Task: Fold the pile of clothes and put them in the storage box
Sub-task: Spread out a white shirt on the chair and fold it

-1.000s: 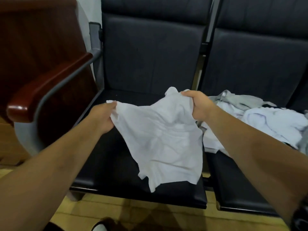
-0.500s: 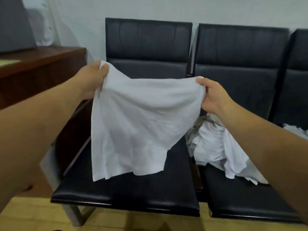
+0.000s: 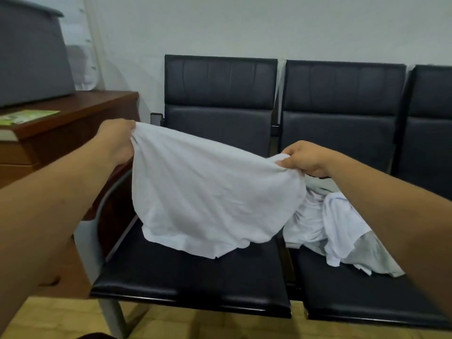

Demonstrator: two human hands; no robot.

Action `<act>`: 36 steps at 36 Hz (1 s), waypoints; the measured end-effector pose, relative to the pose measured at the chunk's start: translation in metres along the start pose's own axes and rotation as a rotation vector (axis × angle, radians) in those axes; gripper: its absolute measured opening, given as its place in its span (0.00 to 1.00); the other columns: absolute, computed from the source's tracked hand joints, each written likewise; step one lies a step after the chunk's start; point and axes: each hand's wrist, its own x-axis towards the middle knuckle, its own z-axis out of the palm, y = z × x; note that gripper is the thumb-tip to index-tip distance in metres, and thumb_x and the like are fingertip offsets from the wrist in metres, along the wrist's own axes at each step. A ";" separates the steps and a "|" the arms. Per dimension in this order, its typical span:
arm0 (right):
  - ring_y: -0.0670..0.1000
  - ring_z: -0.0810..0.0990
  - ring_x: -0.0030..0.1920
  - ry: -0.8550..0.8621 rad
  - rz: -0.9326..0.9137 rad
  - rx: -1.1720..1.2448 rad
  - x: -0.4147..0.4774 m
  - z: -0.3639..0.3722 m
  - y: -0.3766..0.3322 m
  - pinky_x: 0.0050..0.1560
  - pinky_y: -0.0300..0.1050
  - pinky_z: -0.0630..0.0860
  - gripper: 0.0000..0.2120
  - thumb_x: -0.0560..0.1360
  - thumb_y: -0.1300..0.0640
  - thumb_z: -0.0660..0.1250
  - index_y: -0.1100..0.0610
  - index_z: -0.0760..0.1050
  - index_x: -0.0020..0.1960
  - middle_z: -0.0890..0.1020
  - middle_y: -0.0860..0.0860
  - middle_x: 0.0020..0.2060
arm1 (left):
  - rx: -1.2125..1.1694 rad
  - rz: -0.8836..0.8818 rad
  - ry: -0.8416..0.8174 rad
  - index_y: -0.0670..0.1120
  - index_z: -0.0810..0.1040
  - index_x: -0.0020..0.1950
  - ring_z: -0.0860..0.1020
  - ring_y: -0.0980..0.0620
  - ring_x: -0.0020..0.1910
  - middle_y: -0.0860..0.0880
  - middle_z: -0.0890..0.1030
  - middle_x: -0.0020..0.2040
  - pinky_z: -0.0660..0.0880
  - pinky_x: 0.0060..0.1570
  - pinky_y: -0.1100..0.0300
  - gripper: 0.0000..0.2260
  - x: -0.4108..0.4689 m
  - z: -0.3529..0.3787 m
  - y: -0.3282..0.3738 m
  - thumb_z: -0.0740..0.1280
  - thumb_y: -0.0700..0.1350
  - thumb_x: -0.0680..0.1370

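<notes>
Head cam: L hand (image 3: 117, 140) & R hand (image 3: 305, 159) fingers each pinch white garment (image 3: 210, 199) corners, spread over black seat (image 3: 195, 285).

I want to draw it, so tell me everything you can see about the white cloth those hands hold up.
The white cloth is plain, thin and soft-looking, with light wrinkles and no print showing. It is unfolded and held by its top edge: the left hand grips one bunched corner, higher, the right hand the other. It sags between them, and its lower edge seems to touch the black seat, beside the pile of clothes.
</notes>
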 end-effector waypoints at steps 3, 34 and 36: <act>0.54 0.78 0.40 0.060 -0.049 0.095 0.000 0.003 0.002 0.40 0.50 0.74 0.12 0.81 0.50 0.67 0.57 0.76 0.44 0.81 0.56 0.42 | -0.045 -0.026 0.046 0.35 0.71 0.66 0.79 0.43 0.58 0.40 0.77 0.62 0.77 0.60 0.51 0.15 -0.029 0.004 0.007 0.60 0.37 0.80; 0.55 0.81 0.40 0.252 0.234 0.908 0.024 0.029 -0.002 0.32 0.47 0.81 0.08 0.79 0.64 0.68 0.58 0.79 0.57 0.81 0.57 0.46 | 0.217 0.098 0.039 0.44 0.75 0.52 0.77 0.48 0.45 0.44 0.75 0.47 0.77 0.48 0.55 0.07 -0.025 -0.019 -0.016 0.64 0.33 0.79; 0.54 0.79 0.39 0.284 0.217 0.882 0.027 0.031 -0.002 0.36 0.48 0.79 0.05 0.79 0.65 0.66 0.57 0.80 0.50 0.79 0.56 0.45 | 0.268 0.122 -0.002 0.48 0.75 0.57 0.79 0.46 0.49 0.42 0.77 0.52 0.79 0.51 0.53 0.12 -0.028 -0.018 -0.018 0.66 0.34 0.79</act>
